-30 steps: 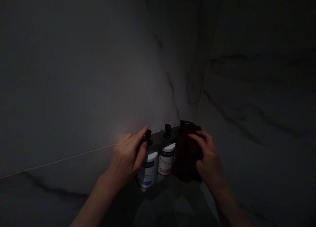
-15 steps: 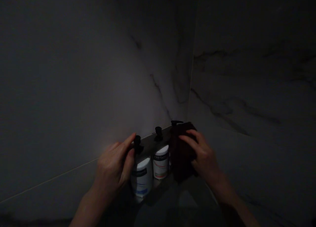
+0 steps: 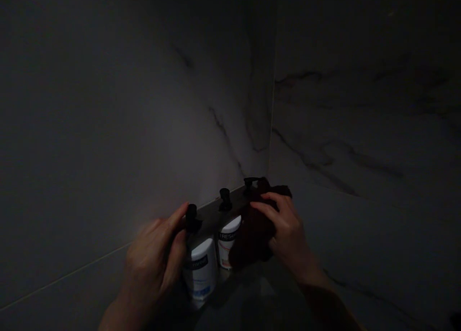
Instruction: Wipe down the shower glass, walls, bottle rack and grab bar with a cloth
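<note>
In dim light, my left hand [image 3: 154, 254] is closed on the left end of a grey wall-mounted bottle holder [image 3: 209, 217]. Its index fingertip touches the leftmost black pump top [image 3: 192, 217], and the thumb lies just below. My right hand [image 3: 286, 228] grips a dark red cloth [image 3: 252, 235] pressed against the holder's right part. Beneath the holder hang a white bottle with a blue label mark [image 3: 201, 271] and a second white bottle [image 3: 226, 232], whose right side the cloth covers. Anything behind the cloth is hidden.
Another black pump top [image 3: 225, 199] stands mid-holder, and a third pump [image 3: 249, 183] sits near the corner. Marble-patterned tiled walls [image 3: 144, 105] meet at a corner right of the holder. Below the bottles it is too dark to make out much.
The cloth has moved left with my right hand, now overlapping the second bottle and uncovering more of the right pump. My left hand stays at the holder's left end; the view has shifted slightly.
</note>
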{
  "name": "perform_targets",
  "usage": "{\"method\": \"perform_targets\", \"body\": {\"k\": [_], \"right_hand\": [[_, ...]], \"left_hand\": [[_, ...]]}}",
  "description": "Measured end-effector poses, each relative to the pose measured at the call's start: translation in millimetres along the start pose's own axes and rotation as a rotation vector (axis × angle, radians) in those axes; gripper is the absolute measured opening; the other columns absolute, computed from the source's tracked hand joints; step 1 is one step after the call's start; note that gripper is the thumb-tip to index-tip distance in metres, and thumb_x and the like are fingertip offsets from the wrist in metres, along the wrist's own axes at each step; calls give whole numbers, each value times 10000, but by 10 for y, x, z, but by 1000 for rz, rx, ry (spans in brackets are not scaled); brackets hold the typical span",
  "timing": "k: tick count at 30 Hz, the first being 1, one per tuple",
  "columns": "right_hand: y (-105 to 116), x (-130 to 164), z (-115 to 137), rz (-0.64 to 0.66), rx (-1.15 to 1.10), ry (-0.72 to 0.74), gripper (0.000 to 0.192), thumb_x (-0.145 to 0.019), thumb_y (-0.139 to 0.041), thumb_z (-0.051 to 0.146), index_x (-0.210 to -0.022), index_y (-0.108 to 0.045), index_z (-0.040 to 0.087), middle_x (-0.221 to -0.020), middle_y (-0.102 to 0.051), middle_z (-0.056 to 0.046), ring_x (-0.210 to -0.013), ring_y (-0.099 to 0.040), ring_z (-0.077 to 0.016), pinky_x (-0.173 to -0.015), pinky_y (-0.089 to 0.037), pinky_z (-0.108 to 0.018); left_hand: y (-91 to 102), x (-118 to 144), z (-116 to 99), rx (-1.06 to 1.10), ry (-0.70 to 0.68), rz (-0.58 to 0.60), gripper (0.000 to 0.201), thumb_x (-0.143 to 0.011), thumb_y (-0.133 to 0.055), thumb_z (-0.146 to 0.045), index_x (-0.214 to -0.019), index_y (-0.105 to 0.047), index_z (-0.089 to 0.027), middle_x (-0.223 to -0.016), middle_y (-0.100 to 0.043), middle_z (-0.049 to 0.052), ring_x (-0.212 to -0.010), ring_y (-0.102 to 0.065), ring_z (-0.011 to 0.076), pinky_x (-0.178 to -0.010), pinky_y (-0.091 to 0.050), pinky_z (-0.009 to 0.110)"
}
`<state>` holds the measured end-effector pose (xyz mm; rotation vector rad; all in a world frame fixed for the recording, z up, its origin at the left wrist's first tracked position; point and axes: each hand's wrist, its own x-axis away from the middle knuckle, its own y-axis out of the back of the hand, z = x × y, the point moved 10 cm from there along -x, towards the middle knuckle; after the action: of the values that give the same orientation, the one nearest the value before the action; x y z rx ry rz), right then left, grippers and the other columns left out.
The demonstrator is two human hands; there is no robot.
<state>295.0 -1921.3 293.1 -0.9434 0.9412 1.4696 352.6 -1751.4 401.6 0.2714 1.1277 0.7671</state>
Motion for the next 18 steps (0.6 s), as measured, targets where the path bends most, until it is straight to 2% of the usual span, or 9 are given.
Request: {"method": "perform_targets", "body": {"k": [2,6,11,16,18], "right_hand": [[44,-87,-58,-17,12,-60,416,-715,-397,-36,-1014,-602,169,-1020,-601,-103,-974,-532,-227,-810,-464,-393],[60,-202,-65,-1,42,-55,314,-724,-378,-29,-874,-567,171,-910,-603,-88,-895,-520,-223,-762,-416,-361],[57,-199,-321,30,167,-172,272,-763,-373,0,-864,-552,178,-883,-590,-95,-888,-491,-237,-738,-386,-355],[41,-223,-28,35,104,-52,286,-738,-389,-21,-840,-565,180,-871,-588,-83,-859,-485,-222,-726,-369,-338],[20,-245,-79,49,102,-76,293,-729,-386,-25,-839,-566,179,-872,-586,-80,-874,-487,-220,-745,-379,-335]], "left_hand": [[-10,-2,1,2,3,0,330,-939,-436,-163,-1261,-499,-127,-857,-630,46,-725,-578,103,-617,-455,231],[-34,-12,4,23,19,16,345,-935,-436,-151,-1277,-488,-134,-861,-619,34,-721,-566,94,-624,-451,227],[-37,-14,-1,29,17,17,349,-926,-443,-130,-1271,-497,-118,-871,-617,37,-715,-546,86,-624,-432,228],[-54,-9,27,22,42,3,333,-931,-442,-147,-1257,-513,-123,-847,-595,25,-696,-530,77,-619,-418,226],[-62,-6,35,26,49,11,331,-932,-440,-148,-1252,-517,-112,-844,-593,26,-698,-532,73,-621,-416,219]]}}
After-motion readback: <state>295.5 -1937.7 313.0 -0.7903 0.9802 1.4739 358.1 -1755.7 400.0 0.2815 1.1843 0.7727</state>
